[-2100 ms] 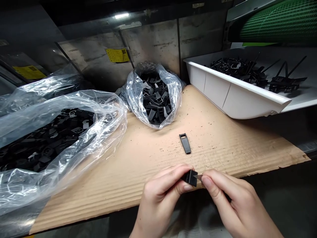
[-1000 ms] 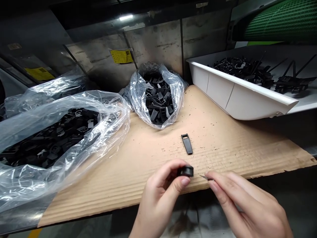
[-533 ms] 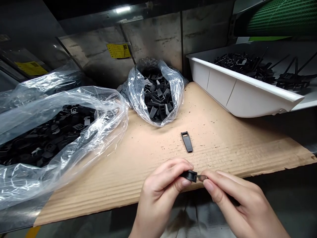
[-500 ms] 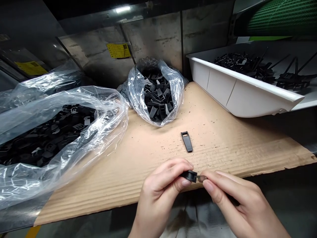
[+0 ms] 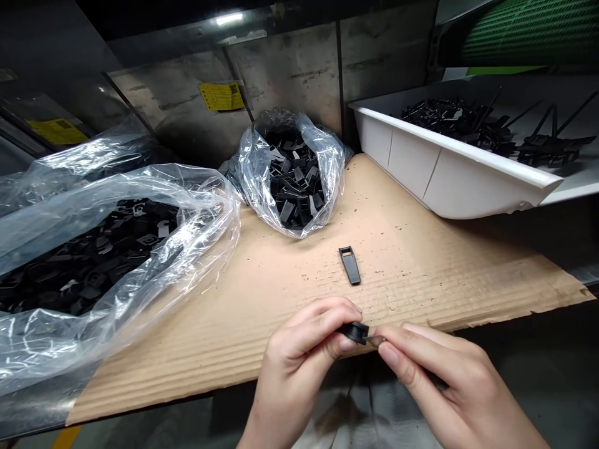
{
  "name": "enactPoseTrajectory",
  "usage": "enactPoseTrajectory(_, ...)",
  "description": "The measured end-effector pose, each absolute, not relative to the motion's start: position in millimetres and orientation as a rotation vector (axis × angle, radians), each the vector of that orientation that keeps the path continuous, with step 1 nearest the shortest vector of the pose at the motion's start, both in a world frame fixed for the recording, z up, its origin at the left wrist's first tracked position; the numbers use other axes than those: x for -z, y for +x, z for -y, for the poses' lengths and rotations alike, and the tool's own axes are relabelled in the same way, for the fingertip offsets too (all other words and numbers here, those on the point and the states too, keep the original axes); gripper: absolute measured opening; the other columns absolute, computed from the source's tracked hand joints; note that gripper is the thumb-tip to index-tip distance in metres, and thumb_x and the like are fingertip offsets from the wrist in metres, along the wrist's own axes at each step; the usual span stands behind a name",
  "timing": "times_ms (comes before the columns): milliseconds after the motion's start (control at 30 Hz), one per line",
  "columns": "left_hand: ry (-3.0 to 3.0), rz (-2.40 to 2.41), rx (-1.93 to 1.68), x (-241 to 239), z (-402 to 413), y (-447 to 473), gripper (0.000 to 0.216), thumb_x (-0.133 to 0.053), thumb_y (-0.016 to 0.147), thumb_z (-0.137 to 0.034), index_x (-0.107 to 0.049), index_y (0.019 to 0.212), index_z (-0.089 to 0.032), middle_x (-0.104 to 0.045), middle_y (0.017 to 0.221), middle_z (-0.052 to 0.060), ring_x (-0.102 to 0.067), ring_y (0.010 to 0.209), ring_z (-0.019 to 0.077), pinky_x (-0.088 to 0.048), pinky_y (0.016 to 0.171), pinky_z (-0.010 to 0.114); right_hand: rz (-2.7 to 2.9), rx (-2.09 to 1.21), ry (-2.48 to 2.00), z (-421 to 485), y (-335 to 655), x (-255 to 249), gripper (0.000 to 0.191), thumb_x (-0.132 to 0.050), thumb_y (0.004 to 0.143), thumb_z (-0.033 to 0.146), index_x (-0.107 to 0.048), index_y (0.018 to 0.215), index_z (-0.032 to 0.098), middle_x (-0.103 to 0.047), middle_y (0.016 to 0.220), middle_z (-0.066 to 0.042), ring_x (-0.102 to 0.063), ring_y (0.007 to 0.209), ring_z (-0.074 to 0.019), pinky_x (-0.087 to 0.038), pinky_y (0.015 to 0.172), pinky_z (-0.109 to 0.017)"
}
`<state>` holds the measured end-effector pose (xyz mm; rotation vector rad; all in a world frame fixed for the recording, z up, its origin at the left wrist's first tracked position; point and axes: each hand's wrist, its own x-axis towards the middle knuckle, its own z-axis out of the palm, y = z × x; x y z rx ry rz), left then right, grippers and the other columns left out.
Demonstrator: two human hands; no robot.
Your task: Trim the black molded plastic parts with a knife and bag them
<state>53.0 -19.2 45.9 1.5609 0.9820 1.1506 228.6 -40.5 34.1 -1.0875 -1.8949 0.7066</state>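
Observation:
My left hand pinches a small black plastic part between thumb and fingers, just above the cardboard's front edge. Most of that part is hidden by the fingers; its rounded, notched end points right. My right hand is closed on a small knife, whose thin metal blade reaches the notched end of the part. Something dark, perhaps its handle, shows under the right palm. Beyond both hands a tapered black plastic clip with a rectangular opening lies flat on the cardboard.
At left lies a big clear plastic bag of black parts. Another open bag of black clips stands at the back. A white tray with black pieces overhangs the right side. Behind is a metal panel with a yellow label.
The knife blade has tilted slightly and sits closer against the black part's end. Both hands keep their grip, and the whole view has shifted slightly.

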Motion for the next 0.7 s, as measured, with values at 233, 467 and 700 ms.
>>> enactPoseTrajectory(233,1.604,-0.914,-1.124,-47,18,52,0.026,-0.061,0.084,-0.008,-0.072,0.093,-0.03,-0.068,0.096,-0.004,-0.061,0.093,0.0129,-0.045,0.083,0.014,1.803,-1.47,-1.264,38,237,-56,0.029,-0.05,0.087,0.035,-0.067,0.068,0.021,-0.047,0.052,0.005,-0.048,0.048,-0.0077,-0.04,0.046,-0.015)
enactPoseTrajectory(467,1.636,-0.979,-1.101,-45,21,51,0.022,-0.061,0.086,-0.014,-0.07,0.093,-0.033,-0.067,0.093,-0.007,-0.06,0.09,0.0107,-0.045,0.082,0.013,1.715,-1.068,-1.058,45,245,-40,0.027,-0.054,0.086,0.018,-0.064,0.105,0.035,-0.067,0.079,0.005,-0.061,0.056,-0.0071,-0.051,0.054,-0.012)
enactPoseTrajectory(700,1.627,-1.047,-1.108,-47,20,54,0.019,-0.06,0.086,-0.017,-0.069,0.092,-0.032,-0.066,0.086,-0.007,-0.06,0.081,0.0102,-0.046,0.075,0.013,2.005,-0.364,-1.099,45,239,-29,0.029,-0.049,0.09,0.016,-0.056,0.118,0.017,-0.06,0.077,-0.004,-0.061,0.068,-0.0141,-0.052,0.058,-0.023)
